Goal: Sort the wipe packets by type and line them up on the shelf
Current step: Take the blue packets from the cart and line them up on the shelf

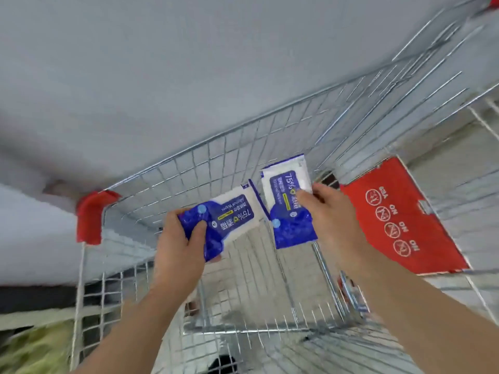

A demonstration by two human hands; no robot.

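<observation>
We hold two blue-and-white wipe packets above the wire cart (270,147). The left packet (226,220) lies crosswise, pinched at its blue end by our left hand (181,244). The right packet (289,203) stands lengthwise, gripped along its edge by our right hand (326,214). No shelf is visible.

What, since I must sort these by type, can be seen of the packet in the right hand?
The packet is a flat, soft, glossy pouch, white at its far end and blue at its near end, with a blue label reading 75%, upside down to the camera. The right hand pinches its right edge, thumb on the front, holding it above the wire cart.
</observation>
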